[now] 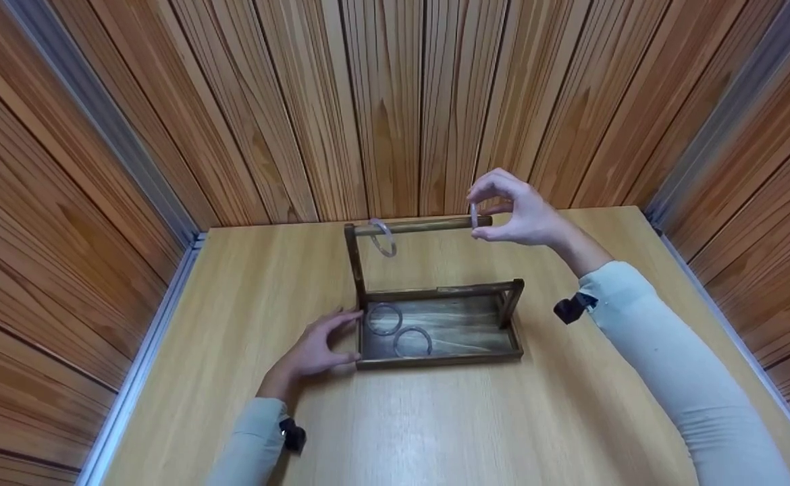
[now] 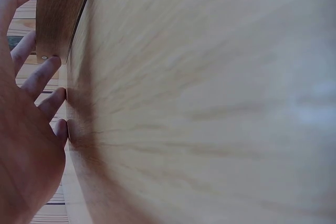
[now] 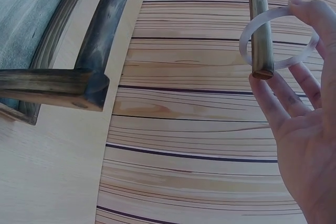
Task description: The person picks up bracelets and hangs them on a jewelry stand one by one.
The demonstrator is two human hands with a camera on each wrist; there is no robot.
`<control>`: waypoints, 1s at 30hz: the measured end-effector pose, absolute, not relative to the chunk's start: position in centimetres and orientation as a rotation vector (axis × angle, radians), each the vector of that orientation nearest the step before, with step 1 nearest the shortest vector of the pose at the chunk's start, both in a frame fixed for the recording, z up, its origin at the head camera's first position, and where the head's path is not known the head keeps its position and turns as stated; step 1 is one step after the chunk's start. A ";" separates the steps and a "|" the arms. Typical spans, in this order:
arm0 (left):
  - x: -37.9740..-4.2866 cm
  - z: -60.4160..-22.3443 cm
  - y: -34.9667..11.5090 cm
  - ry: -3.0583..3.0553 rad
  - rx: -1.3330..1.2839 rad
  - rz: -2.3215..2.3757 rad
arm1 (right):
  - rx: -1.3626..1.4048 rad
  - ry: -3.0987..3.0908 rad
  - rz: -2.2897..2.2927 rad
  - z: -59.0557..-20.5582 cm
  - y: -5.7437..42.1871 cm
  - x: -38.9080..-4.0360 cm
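In the head view, my right hand (image 1: 520, 209) pinches a translucent bangle (image 1: 474, 216) between thumb and fingers. The bangle encircles the free end of the upper rod (image 3: 261, 40), as the right wrist view shows. Another bangle (image 1: 383, 237) hangs near the post end of that rod. The rod belongs to a dark wooden stand (image 1: 439, 362) with a tray base. Two more bangles (image 1: 412, 341) lie in the tray's left part. My left hand (image 1: 314, 347) rests against the tray's left end, thumb and fingers spread, touching its side.
A lower bar (image 1: 442, 292) runs along the tray's back, joined to a short post (image 1: 512, 304) at the right. The stand is on a light wooden table (image 1: 435, 418). Wood-panelled walls (image 1: 395, 101) rise behind and at both sides, with metal rails (image 1: 142, 358) at the edges.
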State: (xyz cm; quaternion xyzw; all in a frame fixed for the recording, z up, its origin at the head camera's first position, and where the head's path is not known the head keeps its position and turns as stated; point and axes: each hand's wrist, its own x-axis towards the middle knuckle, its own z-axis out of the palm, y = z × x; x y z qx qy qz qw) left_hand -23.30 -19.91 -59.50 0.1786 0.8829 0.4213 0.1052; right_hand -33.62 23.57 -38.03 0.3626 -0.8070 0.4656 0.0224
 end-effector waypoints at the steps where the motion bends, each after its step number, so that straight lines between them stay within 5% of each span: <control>1: -23.3 -59.5 -19.9 2.600 0.527 1.243 | 1.125 -2.501 1.445 -38.0 23.5 -33.6; 30: -23.2 -59.5 -19.7 2.575 0.526 1.246 | 1.255 -2.508 1.454 -37.9 20.0 -33.7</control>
